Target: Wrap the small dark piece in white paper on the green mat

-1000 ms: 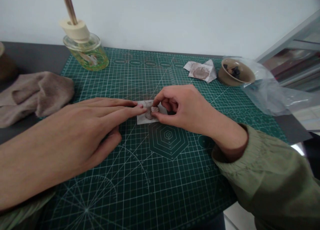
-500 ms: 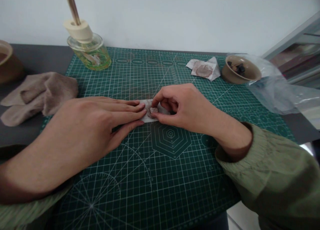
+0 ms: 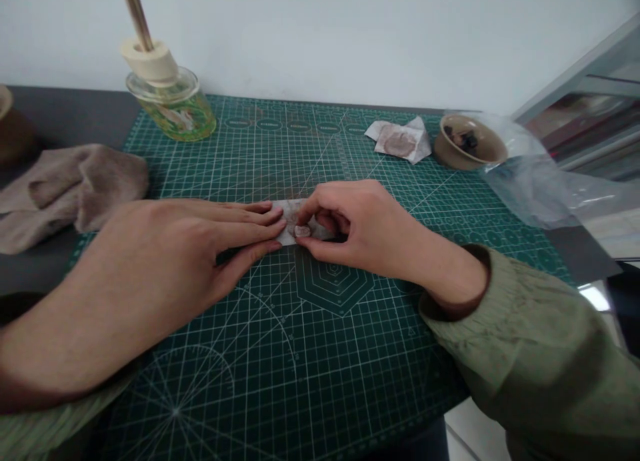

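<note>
A small whitish paper piece with brownish smudges lies on the green cutting mat between my hands. My left hand is laid flat, its fingertips pressing the paper's left end. Between the thumb and index finger of my right hand is a small pale, pinkish-brown lump, held against the paper. The other right fingers are curled in, and the paper's right end is partly hidden beneath them.
Behind stands a glass diffuser bottle with sticks. A brown cloth lies left. At the back right are a folded stained paper, a tan bowl with dark bits and a clear plastic bag.
My right hand's pinch, with the lump, has shifted slightly toward the paper's near edge. The whole view has moved a little, so most things appear further left. My left hand keeps its place on the paper.
</note>
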The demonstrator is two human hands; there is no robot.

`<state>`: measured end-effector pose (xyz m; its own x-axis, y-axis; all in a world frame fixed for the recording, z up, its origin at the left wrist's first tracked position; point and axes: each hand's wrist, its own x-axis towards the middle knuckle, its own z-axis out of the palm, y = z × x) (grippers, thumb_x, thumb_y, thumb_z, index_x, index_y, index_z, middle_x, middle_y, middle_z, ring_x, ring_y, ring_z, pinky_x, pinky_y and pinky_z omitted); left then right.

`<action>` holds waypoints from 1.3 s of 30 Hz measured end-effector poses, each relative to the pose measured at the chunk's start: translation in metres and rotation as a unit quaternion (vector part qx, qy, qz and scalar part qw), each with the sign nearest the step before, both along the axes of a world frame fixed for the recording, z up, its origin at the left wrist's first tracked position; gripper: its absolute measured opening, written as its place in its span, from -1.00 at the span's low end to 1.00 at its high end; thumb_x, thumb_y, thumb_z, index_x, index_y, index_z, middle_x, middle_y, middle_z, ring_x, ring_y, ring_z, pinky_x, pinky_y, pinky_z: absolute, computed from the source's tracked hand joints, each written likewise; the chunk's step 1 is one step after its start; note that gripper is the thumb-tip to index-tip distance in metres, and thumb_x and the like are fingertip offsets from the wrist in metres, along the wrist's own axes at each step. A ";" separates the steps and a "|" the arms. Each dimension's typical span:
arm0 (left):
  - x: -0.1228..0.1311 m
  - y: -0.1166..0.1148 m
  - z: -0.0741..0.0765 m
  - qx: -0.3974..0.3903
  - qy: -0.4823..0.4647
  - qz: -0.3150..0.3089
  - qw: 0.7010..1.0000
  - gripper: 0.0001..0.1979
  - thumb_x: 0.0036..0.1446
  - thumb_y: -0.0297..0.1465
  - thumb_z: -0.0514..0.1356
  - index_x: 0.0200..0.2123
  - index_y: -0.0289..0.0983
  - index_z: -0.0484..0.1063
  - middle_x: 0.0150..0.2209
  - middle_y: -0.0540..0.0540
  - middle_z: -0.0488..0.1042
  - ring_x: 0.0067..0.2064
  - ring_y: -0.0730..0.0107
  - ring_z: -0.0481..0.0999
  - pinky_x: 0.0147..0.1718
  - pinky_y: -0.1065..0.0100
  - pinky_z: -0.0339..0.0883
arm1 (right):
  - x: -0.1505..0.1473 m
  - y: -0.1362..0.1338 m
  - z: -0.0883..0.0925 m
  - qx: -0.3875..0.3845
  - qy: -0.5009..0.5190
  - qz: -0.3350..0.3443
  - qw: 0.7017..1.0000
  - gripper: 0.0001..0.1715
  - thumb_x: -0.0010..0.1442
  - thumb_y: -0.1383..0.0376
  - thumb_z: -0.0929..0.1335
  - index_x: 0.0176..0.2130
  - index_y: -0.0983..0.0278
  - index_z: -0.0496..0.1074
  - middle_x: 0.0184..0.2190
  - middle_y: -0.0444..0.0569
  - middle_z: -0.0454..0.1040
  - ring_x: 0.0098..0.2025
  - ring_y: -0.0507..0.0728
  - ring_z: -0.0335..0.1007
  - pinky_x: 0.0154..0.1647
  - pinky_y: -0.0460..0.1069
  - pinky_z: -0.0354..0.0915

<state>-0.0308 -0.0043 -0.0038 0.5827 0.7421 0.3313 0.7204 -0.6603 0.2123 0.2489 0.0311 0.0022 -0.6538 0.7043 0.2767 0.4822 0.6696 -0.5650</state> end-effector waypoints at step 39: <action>0.000 0.001 0.003 0.001 0.013 0.006 1.000 -0.46 0.61 0.09 -0.03 0.09 0.20 0.78 0.12 0.10 0.83 0.06 -0.22 0.87 -0.05 -0.29 0.78 | -0.004 0.005 0.001 -0.009 0.000 -0.045 0.999 -0.94 0.29 0.36 0.55 -0.18 0.30 0.66 -0.39 -0.17 0.55 -0.36 0.05 0.38 -0.21 0.00 0.22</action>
